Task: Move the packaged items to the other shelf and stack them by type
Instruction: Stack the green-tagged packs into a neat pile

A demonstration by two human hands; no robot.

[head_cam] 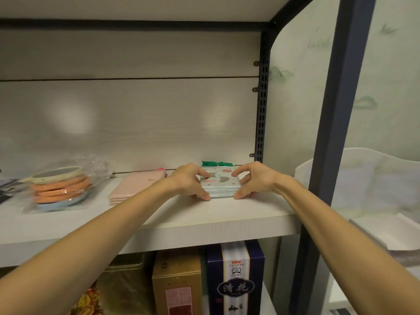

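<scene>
I see both hands at the centre of the frame, one on each side of a stack of flat pale-green square packets with a footprint pattern (219, 184) lying on the white wooden shelf board (204, 214). My left hand (189, 181) curls round the stack's left edge, thumb low at the front corner; my right hand (252, 180) mirrors it on the right edge — the two clamp the stack between them. Just behind it lies a green foil packet (217, 164). Left of centre sits a stack of flat pink packets (131, 186), and at far left a bagged pile of orange and blue round discs (60, 187). Boxes stand on the lower shelf — a dark blue and white carton (236, 278) beside a tan one (177, 285)
</scene>
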